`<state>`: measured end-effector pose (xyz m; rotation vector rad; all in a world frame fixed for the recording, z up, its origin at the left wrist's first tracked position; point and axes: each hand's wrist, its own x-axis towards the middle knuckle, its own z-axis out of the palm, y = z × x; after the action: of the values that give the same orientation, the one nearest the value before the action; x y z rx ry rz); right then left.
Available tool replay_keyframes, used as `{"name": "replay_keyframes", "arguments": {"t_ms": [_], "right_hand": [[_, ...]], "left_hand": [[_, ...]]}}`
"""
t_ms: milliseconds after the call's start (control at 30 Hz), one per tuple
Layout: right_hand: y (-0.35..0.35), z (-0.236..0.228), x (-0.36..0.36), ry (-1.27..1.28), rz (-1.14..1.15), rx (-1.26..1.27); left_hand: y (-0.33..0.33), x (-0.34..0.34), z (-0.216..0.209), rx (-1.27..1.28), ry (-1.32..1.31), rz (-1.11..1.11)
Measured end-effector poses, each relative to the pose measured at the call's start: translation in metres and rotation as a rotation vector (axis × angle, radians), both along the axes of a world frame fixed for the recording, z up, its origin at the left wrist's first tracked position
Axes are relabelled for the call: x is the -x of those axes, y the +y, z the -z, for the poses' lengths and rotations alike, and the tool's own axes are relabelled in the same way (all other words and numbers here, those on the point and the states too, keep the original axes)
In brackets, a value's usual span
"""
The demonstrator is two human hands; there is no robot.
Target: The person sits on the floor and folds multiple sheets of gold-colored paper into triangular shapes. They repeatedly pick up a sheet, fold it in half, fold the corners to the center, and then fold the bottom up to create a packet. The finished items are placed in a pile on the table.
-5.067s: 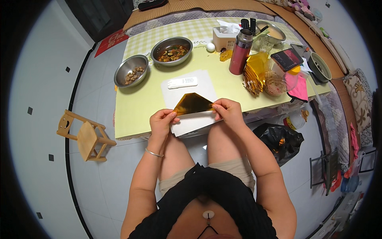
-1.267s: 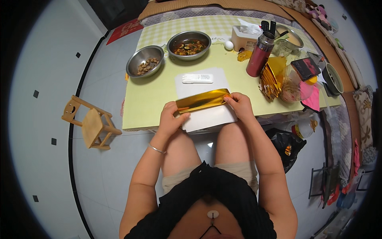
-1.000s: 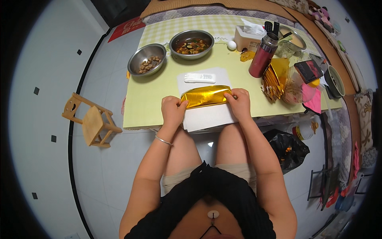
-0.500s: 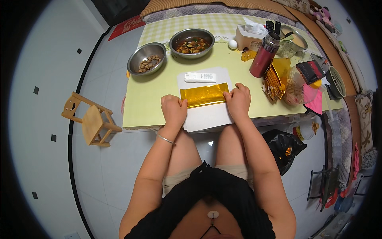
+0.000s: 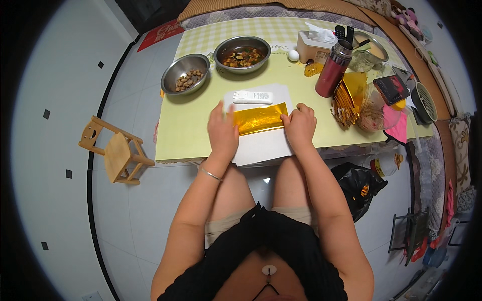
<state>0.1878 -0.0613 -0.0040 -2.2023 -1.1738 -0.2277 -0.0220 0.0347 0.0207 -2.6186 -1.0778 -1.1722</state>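
Note:
A sheet of shiny gold foil paper (image 5: pixel 260 120), folded into a long strip, lies across white paper (image 5: pixel 258 149) at the table's near edge. My right hand (image 5: pixel 301 126) pinches the strip's right end between thumb and curled fingers. At the other end my left hand (image 5: pixel 222 133) has its fingers lifted and stretched out, slightly blurred, over the foil's left edge. Just beyond the strip, on the same paper, rests a flat white plastic device (image 5: pixel 252 97).
Two steel bowls stand beyond my left hand, one with nuts (image 5: pixel 185 75), one with a soupy dish (image 5: pixel 242 54). To the right are a red thermos (image 5: pixel 333 70), gold foil pieces (image 5: pixel 346 103) and a tissue box (image 5: pixel 312 47). A black bag (image 5: pixel 354 188) sits on the floor.
My left hand has loosened its pinch on the foil's left end, its fingers now raised and extended. The right hand keeps its place on the right end.

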Motion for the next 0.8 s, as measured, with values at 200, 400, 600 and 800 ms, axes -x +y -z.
{"name": "replay_keyframes", "arguments": {"t_ms": [200,400,600,800], "right_hand": [[0.004,-0.020,0.001,-0.206,-0.116,0.089],[-0.012,0.003,0.028,-0.101,-0.707,0.237],[-0.053,-0.008,-0.018,-0.141,-0.612,0.441],[-0.025,-0.011,-0.015,0.185,-0.484,-0.117]], "left_hand": [[0.035,0.007,0.018,0.491,0.373,0.624],[0.002,0.024,0.002,0.270,0.558,0.578],[-0.010,0.062,0.004,0.377,0.483,0.361],[0.047,0.035,0.000,0.244,0.009,0.219]]}}
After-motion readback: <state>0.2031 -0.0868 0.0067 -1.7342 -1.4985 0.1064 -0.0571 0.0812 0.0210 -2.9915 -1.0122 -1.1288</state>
